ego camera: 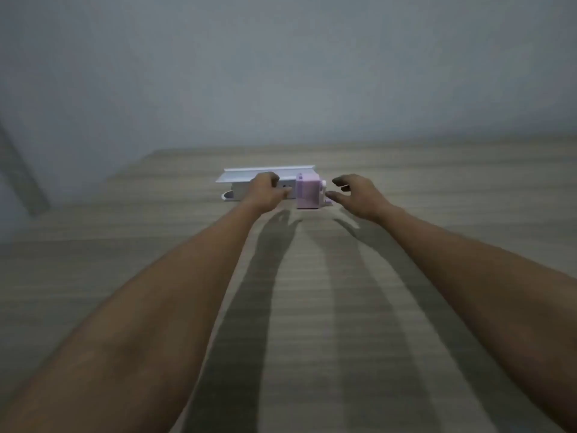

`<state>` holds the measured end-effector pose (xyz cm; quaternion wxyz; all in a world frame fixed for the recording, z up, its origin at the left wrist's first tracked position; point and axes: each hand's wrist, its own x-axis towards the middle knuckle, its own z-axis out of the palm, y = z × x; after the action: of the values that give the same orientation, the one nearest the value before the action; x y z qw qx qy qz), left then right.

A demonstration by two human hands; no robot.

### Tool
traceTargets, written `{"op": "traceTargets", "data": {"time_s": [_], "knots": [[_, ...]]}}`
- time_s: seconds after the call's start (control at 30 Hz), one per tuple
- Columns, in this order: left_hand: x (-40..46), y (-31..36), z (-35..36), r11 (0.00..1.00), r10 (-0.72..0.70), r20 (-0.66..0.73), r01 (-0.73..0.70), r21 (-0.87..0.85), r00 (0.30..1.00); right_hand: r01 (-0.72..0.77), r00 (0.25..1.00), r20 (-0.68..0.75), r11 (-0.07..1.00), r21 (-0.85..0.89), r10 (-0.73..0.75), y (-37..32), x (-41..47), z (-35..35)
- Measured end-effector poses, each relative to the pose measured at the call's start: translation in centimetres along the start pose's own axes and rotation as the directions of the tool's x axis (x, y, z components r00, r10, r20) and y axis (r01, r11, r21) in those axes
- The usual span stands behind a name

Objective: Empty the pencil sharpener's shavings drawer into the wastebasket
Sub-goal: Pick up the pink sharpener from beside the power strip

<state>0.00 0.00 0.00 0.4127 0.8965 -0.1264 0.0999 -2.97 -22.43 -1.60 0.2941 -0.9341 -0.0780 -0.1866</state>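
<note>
A small lilac pencil sharpener (307,192) stands on the wooden table (312,307), near its far side, with a white knob on its right face. My left hand (265,190) reaches just to the sharpener's left, fingers curled, and nothing is clearly in its grip. My right hand (356,195) hovers close to the sharpener's right side with fingers spread, near the knob but apart from it. No wastebasket is in view. The frame is blurred and dim.
A white box-like object with a flat white lid or shelf (265,176) lies right behind and left of the sharpener, partly hidden by my left hand. A plain grey wall (281,73) rises behind the table. The table's left edge runs diagonally at far left.
</note>
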Motion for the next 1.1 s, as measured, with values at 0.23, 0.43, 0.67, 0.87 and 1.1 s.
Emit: {"op": "traceTargets", "data": {"time_s": [0.23,0.43,0.67,0.87,1.1], "knots": [[3.6,-3.7,4.4,0.969,-0.04,0.041,0.049,-0.241,0.998,0.029,1.0,0.004,0.994,0.106,-0.03,2.1,3.1,3.4],[4.5,-3.4,5.4,0.947,-0.022,0.028,0.03,-0.321,0.999,-0.043,0.997,-0.052,0.976,0.211,0.055,1.9,4.4,4.6],[3.4,-2.5,5.3,0.982,-0.028,-0.068,0.015,-0.19,0.997,-0.109,0.99,-0.06,0.955,0.275,0.131,0.7,3.4,5.4],[0.7,-1.5,3.6,0.982,0.016,-0.045,-0.024,-0.186,0.999,-0.07,0.987,-0.125,0.968,0.243,0.102,-0.9,0.5,3.9],[-5.4,1.4,-0.2,0.968,0.061,-0.062,-0.074,-0.242,0.996,-0.046,0.979,-0.174,0.948,0.315,0.105,-4.7,-4.2,0.6]]}}
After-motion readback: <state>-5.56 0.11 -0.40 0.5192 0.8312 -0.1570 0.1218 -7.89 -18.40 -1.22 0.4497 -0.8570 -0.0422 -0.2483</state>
